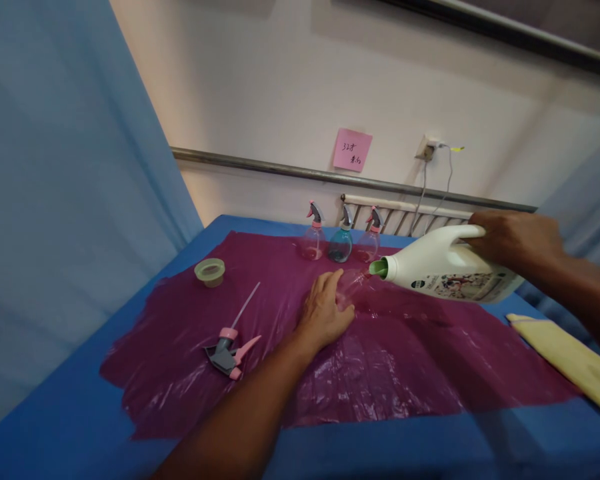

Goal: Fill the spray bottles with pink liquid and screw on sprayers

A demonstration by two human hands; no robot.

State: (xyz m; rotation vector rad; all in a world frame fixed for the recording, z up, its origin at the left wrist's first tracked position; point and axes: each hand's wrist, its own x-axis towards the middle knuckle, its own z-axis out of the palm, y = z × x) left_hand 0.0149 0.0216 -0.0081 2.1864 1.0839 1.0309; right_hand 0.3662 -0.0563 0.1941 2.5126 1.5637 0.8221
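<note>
My right hand [515,241] grips the handle of a large white detergent jug [445,270], tipped on its side with its green spout pointing left. The spout sits just above the mouth of a small clear bottle [356,288] standing on the purple plastic sheet [380,360]. My left hand [324,310] is wrapped round that clear bottle, steadying it. A detached pink and grey spray head [229,350] with its long tube lies on the sheet to the left. The jug's green cap [210,271] rests upside down further left.
Three spray bottles [341,237] with pink and grey triggers stand in a row at the back of the blue table [55,427]. A folded yellow cloth [570,357] lies at the right edge. Blue curtains hang left and right; a pink note is on the wall.
</note>
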